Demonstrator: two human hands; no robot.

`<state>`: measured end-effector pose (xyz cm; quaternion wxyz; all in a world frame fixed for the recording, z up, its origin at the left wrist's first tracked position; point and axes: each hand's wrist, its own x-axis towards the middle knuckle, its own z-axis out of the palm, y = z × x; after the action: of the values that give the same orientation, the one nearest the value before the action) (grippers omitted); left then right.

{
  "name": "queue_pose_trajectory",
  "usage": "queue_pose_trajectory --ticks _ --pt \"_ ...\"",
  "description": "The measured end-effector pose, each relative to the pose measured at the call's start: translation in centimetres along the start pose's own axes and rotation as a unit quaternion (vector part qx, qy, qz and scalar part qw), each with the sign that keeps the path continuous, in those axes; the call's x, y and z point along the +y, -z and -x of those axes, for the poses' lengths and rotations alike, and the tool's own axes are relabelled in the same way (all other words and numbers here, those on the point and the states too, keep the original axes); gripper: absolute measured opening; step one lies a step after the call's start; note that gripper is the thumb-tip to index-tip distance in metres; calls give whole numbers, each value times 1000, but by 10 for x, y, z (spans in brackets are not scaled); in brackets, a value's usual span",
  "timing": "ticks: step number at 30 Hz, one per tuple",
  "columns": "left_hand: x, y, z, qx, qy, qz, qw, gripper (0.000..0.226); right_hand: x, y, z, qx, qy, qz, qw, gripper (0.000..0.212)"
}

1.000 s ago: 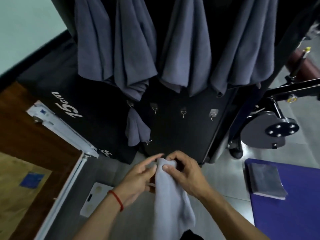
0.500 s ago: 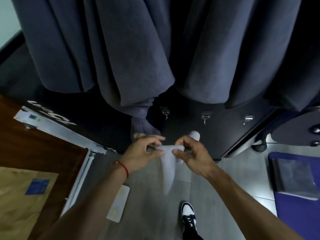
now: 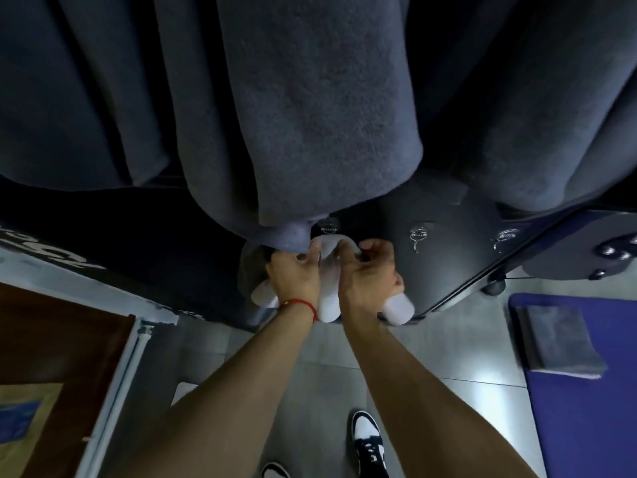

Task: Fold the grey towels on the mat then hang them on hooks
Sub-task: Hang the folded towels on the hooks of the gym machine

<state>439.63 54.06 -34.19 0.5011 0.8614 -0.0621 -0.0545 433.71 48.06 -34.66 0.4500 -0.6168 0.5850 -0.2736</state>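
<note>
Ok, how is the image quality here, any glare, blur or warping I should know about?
Head view: dim overall; the pale towel in both hands looks washed out; glare patches on the floor tiles; wide-angle warping balloons the hanging towels overhead; the board lettering at left is smeared.

A black-and-white sneaker (image 3: 368,441) is standing on the grey tiled floor (image 3: 310,381); a brown wooden panel (image 3: 58,343) is lying left, a white-framed edge (image 3: 113,391) running beside it.
</note>
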Motion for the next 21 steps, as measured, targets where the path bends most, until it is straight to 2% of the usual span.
queue_pose_trajectory --ticks 3,5,6,9,12,14,16,17,19,21 --pt "-8 -8 -7 -2 38 42 998 14 5 -3 -6 -5 -10 -7 1000 25" --pt "-10 -9 -7 -12 21 51 998 9 10 -3 -8 -10 -2 -4 1000 22" --pt "-12 -10 -6 -12 6 49 999 8 14 -4 -8 -12 24 4 1000 20" --pt "-24 -14 -9 -20 -4 49 999 10 27 -9 -11 -4 177 85 981 11" --pt "-33 -18 -13 -31 -15 32 999 11 35 -10 -15 0 249 161 955 9" --pt "-33 -16 -10 -4 -77 -7 997 10 35 -7 -12 -1 280 191 941 18" --pt "-32 -12 -4 39 -178 -134 974 5 37 -5 -4 0 298 210 931 27" --pt "-33 -13 0 46 -214 -204 954 7 39 -5 0 -9 293 205 934 27" --pt "-36 -20 7 30 -215 -245 945 11 46 -7 1 -66 266 141 951 23" --pt "-40 -26 19 -19 -188 -169 967 19 56 -5 -2 -156 253 55 953 28"
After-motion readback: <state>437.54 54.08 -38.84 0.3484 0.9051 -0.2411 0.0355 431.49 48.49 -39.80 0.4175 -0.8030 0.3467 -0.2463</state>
